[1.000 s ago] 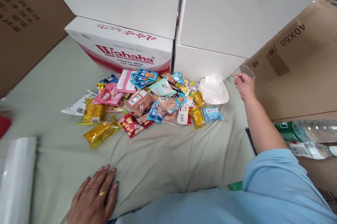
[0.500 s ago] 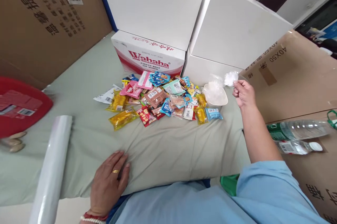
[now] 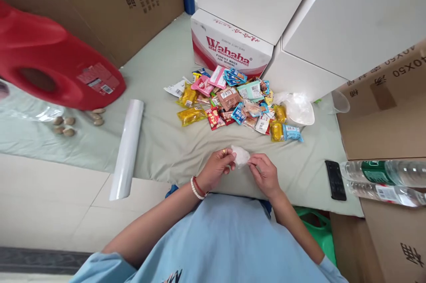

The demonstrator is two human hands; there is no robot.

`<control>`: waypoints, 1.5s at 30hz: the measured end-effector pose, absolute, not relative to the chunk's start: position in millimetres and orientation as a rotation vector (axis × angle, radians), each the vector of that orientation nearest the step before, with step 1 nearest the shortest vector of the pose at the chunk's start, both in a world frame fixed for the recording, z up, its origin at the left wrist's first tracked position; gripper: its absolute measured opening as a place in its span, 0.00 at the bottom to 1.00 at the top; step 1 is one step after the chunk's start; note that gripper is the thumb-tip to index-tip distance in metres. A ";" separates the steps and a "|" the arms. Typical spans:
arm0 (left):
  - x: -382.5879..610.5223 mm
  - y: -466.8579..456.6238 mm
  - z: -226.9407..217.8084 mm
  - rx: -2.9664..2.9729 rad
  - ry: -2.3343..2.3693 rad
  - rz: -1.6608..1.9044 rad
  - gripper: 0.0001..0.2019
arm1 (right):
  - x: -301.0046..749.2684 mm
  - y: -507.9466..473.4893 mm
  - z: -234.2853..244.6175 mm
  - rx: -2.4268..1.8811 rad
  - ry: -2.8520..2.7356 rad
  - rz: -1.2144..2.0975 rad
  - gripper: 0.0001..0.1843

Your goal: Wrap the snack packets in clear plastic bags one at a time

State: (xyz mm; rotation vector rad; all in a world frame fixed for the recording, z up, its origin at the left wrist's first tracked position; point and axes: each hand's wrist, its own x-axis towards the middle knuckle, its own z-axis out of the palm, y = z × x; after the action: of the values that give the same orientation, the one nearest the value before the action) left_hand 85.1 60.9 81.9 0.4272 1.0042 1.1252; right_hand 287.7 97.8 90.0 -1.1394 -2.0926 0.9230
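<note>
Both of my hands meet in front of my body over the pale green cloth (image 3: pixel 186 154). My left hand (image 3: pixel 218 168) and my right hand (image 3: pixel 266 175) pinch a small crumpled clear plastic bag (image 3: pixel 240 156) between their fingertips. Beyond them lies a heap of several small snack packets (image 3: pixel 233 103) in pink, blue, yellow and red. A white bowl (image 3: pixel 299 111) holding crumpled clear plastic sits at the heap's right end. A clear plastic cup (image 3: pixel 340 102) stands further right by a cardboard box.
A roll of clear film (image 3: pixel 127 147) lies left of my hands. A big red jug (image 3: pixel 56 63) and some nuts (image 3: pixel 66 125) are far left. White boxes, one marked Wahaha (image 3: pixel 229 48), stand behind. A black phone (image 3: pixel 335 179) and water bottles (image 3: pixel 382 178) lie right.
My right hand has drawn back from the cup with the small clear bag. My left hand has lifted off the cloth and joined it. The view has swung left and pulled back.
</note>
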 end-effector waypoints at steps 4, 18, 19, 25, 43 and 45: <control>83.7 54.2 81.8 0.544 1.099 1.184 0.21 | 292.5 101.5 95.0 -1.067 -2.052 1.097 0.09; 87.5 36.6 80.3 0.753 1.116 1.215 0.24 | 272.9 94.7 91.0 -1.136 -1.161 1.751 0.20; 87.8 35.8 79.3 0.786 1.118 1.206 0.23 | 274.4 93.8 91.0 -1.119 -1.170 1.747 0.20; 94.7 32.3 79.2 0.908 1.069 1.171 0.24 | 271.7 89.0 86.4 -1.080 -1.574 1.628 0.13; 69.7 35.4 64.9 0.715 1.076 1.123 0.23 | 263.9 97.9 88.1 -1.196 -0.941 1.856 0.16; 73.2 36.0 61.0 0.657 1.102 1.166 0.27 | 260.9 98.2 91.6 -1.175 -0.794 1.914 0.17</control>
State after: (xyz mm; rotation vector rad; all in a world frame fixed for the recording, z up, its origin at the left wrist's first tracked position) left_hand 73.2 36.0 61.0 0.6565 1.1019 1.1657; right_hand 260.9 98.2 91.6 -1.1754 -0.7944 1.9140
